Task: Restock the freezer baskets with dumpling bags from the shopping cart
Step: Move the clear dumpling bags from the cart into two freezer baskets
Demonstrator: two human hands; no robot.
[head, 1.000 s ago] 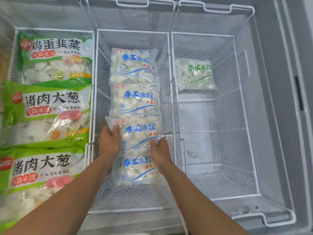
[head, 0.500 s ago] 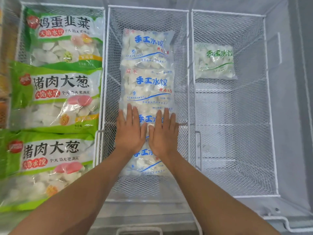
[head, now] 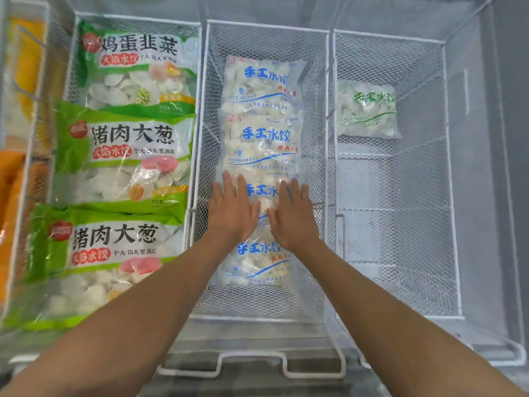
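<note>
Several clear dumpling bags with blue print lie overlapping in a row down the middle wire basket (head: 266,25). My left hand (head: 233,212) and my right hand (head: 292,214) lie flat, fingers straight, side by side on the third blue-print bag (head: 266,193). The nearest blue-print bag (head: 254,262) shows below my wrists, and the farthest blue-print bag (head: 262,81) is at the back. The right basket (head: 446,167) holds a single bag with green print (head: 367,110) at its far end. Three large green dumpling bags (head: 126,144) fill the left basket (head: 197,138).
The freezer's grey inner wall (head: 506,138) runs along the right. A white basket handle (head: 252,359) sits at the near edge below my forearms. Orange and yellow packages (head: 17,179) show at the far left behind mesh.
A second ago my hands gripped the third bag's sides; they have since flattened on top of it and stay pressed there. The view has shifted, so the baskets sit further right and lower.
</note>
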